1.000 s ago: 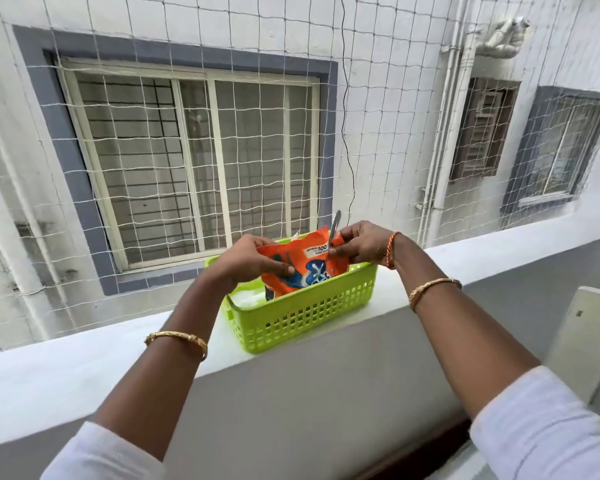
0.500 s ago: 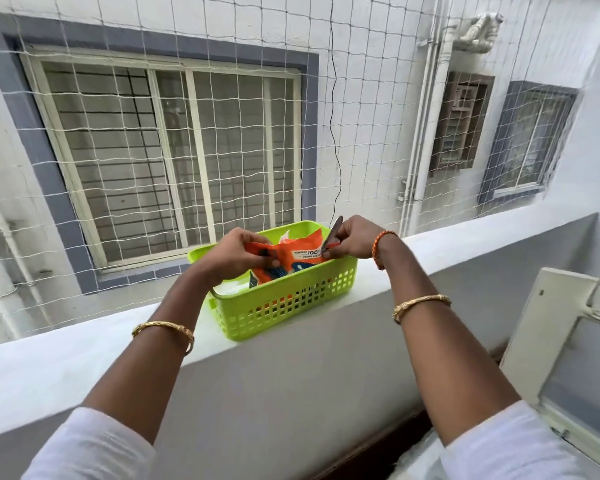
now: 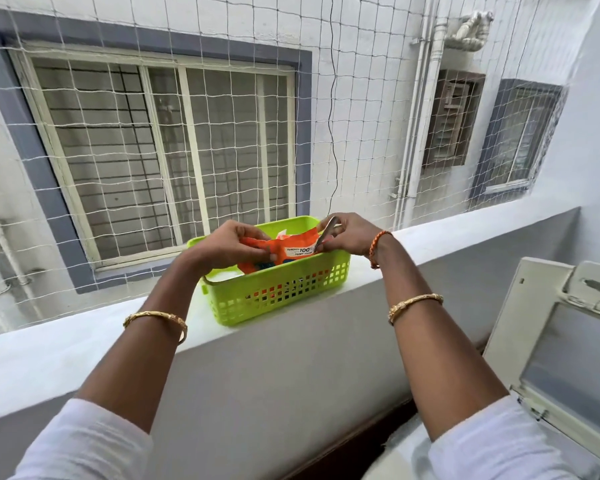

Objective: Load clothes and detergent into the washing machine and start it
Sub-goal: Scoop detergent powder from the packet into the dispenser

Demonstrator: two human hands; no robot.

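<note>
On the flat top of the white parapet ledge [image 3: 84,344], near its inner edge, stands a green plastic basket [image 3: 278,296], and the ledge has free space to the left and to the right of it. Behind the ledge a white net [image 3: 361,98] closes the whole opening, so the room beyond the outer edge is blocked. The orange detergent packet [image 3: 291,249] is inside the basket, with its top part above the rim; its lower part shows only through the holes of the basket wall. The packet is crumpled and has a white label with blue and the number 100. The left hand [image 3: 229,245] pinches the left top part of the packet. The right hand [image 3: 350,233] grips small metal scissors [image 3: 326,233] at the right top corner of the packet; I cannot tell how the blades stand. At the lower right, the raised lid of the washing machine [image 3: 551,358] is cut off by the frame.
</note>
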